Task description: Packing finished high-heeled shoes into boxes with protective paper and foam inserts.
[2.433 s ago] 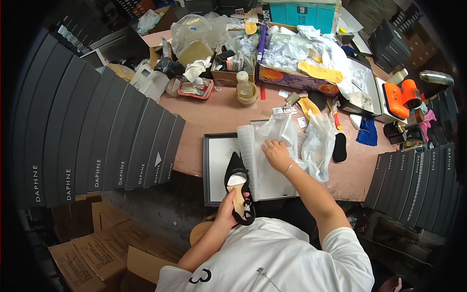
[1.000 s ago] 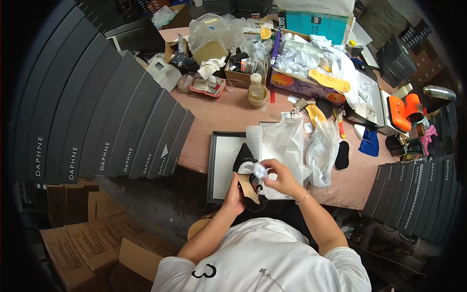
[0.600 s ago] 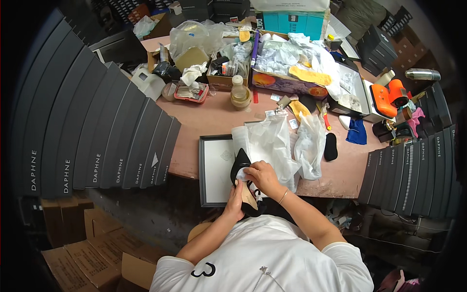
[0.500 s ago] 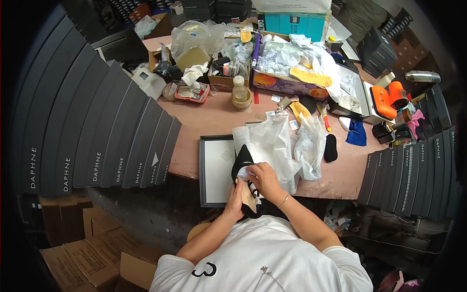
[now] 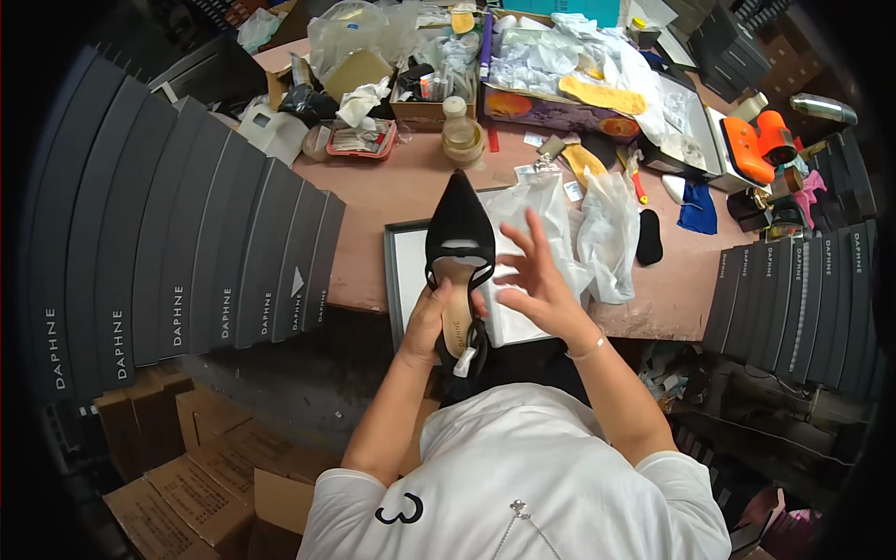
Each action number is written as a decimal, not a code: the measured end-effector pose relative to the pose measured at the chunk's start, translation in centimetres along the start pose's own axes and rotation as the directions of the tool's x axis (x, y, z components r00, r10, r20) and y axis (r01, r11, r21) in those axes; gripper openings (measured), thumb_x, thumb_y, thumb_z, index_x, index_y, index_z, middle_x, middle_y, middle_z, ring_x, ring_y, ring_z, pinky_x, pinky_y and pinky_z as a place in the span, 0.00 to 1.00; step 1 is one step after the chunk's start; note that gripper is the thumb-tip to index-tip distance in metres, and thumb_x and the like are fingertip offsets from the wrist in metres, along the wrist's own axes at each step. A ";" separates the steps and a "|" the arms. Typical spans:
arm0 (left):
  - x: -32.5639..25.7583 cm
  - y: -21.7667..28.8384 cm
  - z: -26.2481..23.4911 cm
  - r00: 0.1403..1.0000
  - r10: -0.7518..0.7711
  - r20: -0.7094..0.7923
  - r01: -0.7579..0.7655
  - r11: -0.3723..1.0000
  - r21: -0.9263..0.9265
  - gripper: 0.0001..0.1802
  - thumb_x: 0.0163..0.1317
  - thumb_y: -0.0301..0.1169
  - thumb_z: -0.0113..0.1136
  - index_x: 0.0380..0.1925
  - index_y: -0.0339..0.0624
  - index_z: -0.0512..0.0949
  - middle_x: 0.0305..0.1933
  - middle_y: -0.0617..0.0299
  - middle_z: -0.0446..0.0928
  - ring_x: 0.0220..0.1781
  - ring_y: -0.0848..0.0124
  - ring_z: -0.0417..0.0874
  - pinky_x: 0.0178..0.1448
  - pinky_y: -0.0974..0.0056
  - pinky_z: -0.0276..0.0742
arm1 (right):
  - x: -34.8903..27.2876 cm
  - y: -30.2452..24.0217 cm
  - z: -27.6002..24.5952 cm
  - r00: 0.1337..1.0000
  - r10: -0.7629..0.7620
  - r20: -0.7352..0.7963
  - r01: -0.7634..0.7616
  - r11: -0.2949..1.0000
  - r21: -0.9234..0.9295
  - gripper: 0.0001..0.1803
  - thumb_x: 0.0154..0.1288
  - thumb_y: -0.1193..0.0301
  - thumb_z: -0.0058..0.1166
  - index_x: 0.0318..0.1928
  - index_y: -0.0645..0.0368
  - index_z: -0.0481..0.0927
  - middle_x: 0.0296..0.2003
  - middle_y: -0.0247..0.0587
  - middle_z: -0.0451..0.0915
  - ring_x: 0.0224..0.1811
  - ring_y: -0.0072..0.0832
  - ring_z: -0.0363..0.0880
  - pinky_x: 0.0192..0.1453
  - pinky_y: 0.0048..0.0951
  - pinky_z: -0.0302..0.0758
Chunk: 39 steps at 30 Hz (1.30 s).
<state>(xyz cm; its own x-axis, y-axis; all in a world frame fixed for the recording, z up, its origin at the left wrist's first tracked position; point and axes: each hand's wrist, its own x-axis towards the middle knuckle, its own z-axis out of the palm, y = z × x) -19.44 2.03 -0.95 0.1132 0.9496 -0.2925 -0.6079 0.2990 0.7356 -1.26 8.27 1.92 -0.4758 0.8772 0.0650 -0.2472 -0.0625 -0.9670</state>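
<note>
My left hand (image 5: 431, 317) grips a black pointed high-heel shoe (image 5: 458, 245) by its heel end, toe pointing away from me, tan insole facing up. A wad of white paper shows inside the toe. A small white tag hangs from the shoe near my wrist. My right hand (image 5: 534, 277) hovers just right of the shoe, fingers spread, holding nothing. Below both hands lies an open shoe box (image 5: 405, 271) with white tissue paper (image 5: 538, 217) spilling over it.
A curved row of dark stacked shoe boxes (image 5: 187, 252) fills the left; more stand at the right (image 5: 793, 299). The pink table (image 5: 392, 191) carries plastic bags (image 5: 609, 229), a yellow insole (image 5: 601, 94), an orange tool (image 5: 754, 145) and cluttered cartons. Cardboard boxes (image 5: 177, 467) sit on the floor.
The shoe was low over the box while my right hand pushed white paper into it. Now it is lifted and turned toe-forward, and my right hand has come off it and opened.
</note>
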 end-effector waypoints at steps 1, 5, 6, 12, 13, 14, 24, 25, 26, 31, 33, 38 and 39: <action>0.3 0.6 -1.3 0.993 0.039 0.111 -0.034 0.999 -0.042 0.27 0.66 0.52 0.51 0.47 0.37 0.72 0.32 0.56 0.77 0.33 0.68 0.81 0.37 0.66 0.78 | -1.3 0.2 -0.9 0.993 0.114 0.012 -0.114 0.993 0.039 0.50 0.58 0.71 0.65 0.73 0.55 0.44 0.63 0.50 0.64 0.53 0.29 0.74 0.56 0.31 0.72; 0.5 2.7 -2.5 0.905 0.027 0.424 0.148 0.916 -0.373 0.29 0.67 0.52 0.46 0.53 0.36 0.69 0.25 0.57 0.70 0.25 0.70 0.71 0.30 0.67 0.74 | -7.3 3.9 -3.5 0.912 0.408 0.036 -0.404 0.911 -0.081 0.37 0.63 0.72 0.60 0.69 0.58 0.58 0.57 0.43 0.69 0.46 0.21 0.74 0.51 0.25 0.74; 0.6 2.6 -2.0 0.908 0.065 0.414 0.177 0.837 -0.519 0.31 0.69 0.52 0.44 0.56 0.35 0.67 0.26 0.57 0.70 0.25 0.70 0.72 0.28 0.68 0.73 | -8.5 4.4 -3.2 0.907 0.420 0.042 -0.417 0.907 -0.062 0.34 0.64 0.72 0.59 0.68 0.59 0.60 0.56 0.42 0.70 0.45 0.20 0.75 0.50 0.24 0.75; 2.3 -1.6 -0.8 0.869 0.177 0.461 0.428 0.197 -0.882 0.28 0.69 0.28 0.47 0.67 0.32 0.54 0.35 0.53 0.70 0.29 0.67 0.75 0.30 0.67 0.78 | -8.0 1.5 0.0 0.948 0.308 0.080 -0.285 0.934 -0.214 0.36 0.59 0.75 0.63 0.66 0.59 0.63 0.53 0.43 0.75 0.42 0.22 0.77 0.46 0.23 0.76; 2.3 -2.3 -1.0 0.876 0.162 0.455 0.435 0.142 -0.889 0.29 0.68 0.27 0.47 0.67 0.32 0.54 0.36 0.53 0.70 0.29 0.67 0.75 0.30 0.66 0.78 | -7.6 1.1 0.4 0.960 0.267 0.085 -0.246 0.948 -0.202 0.36 0.59 0.75 0.63 0.66 0.59 0.63 0.53 0.43 0.75 0.42 0.22 0.77 0.45 0.23 0.76; 2.4 -2.7 -1.0 0.868 0.167 0.467 0.452 0.123 -0.883 0.29 0.68 0.26 0.46 0.68 0.32 0.52 0.36 0.51 0.70 0.29 0.66 0.75 0.30 0.66 0.79 | -7.1 0.5 1.0 0.970 0.225 0.091 -0.205 0.960 -0.190 0.36 0.59 0.75 0.63 0.66 0.59 0.63 0.52 0.43 0.76 0.42 0.22 0.77 0.45 0.23 0.76; 1.1 -2.9 -0.3 0.775 0.221 0.591 0.581 0.117 -0.805 0.31 0.73 0.31 0.38 0.70 0.34 0.42 0.32 0.49 0.68 0.22 0.68 0.72 0.23 0.70 0.76 | -5.9 -1.5 5.4 0.982 0.122 0.144 -0.086 0.968 -0.234 0.19 0.62 0.76 0.60 0.53 0.64 0.73 0.40 0.40 0.81 0.40 0.23 0.81 0.46 0.25 0.78; 0.9 -3.2 -0.3 0.780 0.220 0.586 0.570 0.136 -0.810 0.30 0.73 0.31 0.38 0.70 0.32 0.43 0.32 0.50 0.69 0.21 0.69 0.72 0.22 0.71 0.76 | -5.9 -1.6 5.6 0.982 0.121 0.147 -0.084 0.968 -0.236 0.17 0.62 0.76 0.60 0.51 0.64 0.73 0.40 0.40 0.81 0.40 0.23 0.81 0.46 0.25 0.78; 0.7 -3.3 -0.3 0.783 0.218 0.582 0.561 0.156 -0.813 0.30 0.73 0.31 0.39 0.69 0.31 0.44 0.31 0.51 0.69 0.20 0.70 0.71 0.21 0.72 0.75 | -5.9 -1.9 5.9 0.981 0.114 0.157 -0.080 0.975 -0.208 0.16 0.62 0.76 0.59 0.50 0.64 0.73 0.40 0.40 0.81 0.40 0.23 0.81 0.46 0.25 0.78; 0.6 -3.5 -2.1 0.835 -0.097 0.541 0.374 0.821 -0.430 0.33 0.71 0.43 0.45 0.64 0.25 0.57 0.32 0.60 0.73 0.24 0.78 0.71 0.26 0.74 0.72 | -6.7 -1.7 5.2 0.981 0.172 0.086 -0.150 0.964 -0.221 0.11 0.62 0.76 0.59 0.44 0.64 0.74 0.45 0.40 0.81 0.36 0.20 0.81 0.43 0.23 0.78; -1.2 -0.9 -0.1 0.898 -0.366 0.246 0.426 0.864 -0.268 0.44 0.68 0.60 0.37 0.65 0.27 0.58 0.37 0.60 0.76 0.33 0.75 0.75 0.40 0.67 0.76 | -6.6 -1.9 3.7 0.993 0.112 0.037 -0.102 0.972 -0.210 0.10 0.61 0.75 0.59 0.42 0.62 0.74 0.36 0.37 0.81 0.31 0.18 0.78 0.37 0.21 0.76; -1.2 -0.7 0.4 0.850 -0.318 0.421 0.444 0.862 -0.244 0.44 0.64 0.55 0.52 0.68 0.34 0.54 0.52 0.50 0.74 0.50 0.59 0.79 0.53 0.54 0.78 | -6.6 -4.0 -0.4 0.955 0.270 0.122 -0.223 0.927 -0.302 0.10 0.61 0.72 0.61 0.40 0.61 0.75 0.26 0.35 0.78 0.27 0.18 0.76 0.33 0.22 0.74; -0.9 -1.0 1.3 0.882 -0.356 0.309 0.390 0.919 -0.055 0.39 0.66 0.50 0.52 0.68 0.35 0.54 0.51 0.52 0.74 0.49 0.61 0.79 0.52 0.56 0.78 | -6.4 -3.9 -1.6 0.965 0.197 0.174 -0.136 0.941 -0.311 0.12 0.61 0.69 0.62 0.41 0.61 0.77 0.27 0.36 0.80 0.29 0.20 0.77 0.36 0.25 0.74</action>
<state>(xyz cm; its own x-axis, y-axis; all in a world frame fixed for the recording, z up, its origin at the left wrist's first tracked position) -17.88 1.00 -0.63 0.5586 0.7605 -0.3310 -0.5581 0.6399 0.5283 4.13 3.66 4.83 -0.6544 0.7514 -0.0845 0.0944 -0.0297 -0.9951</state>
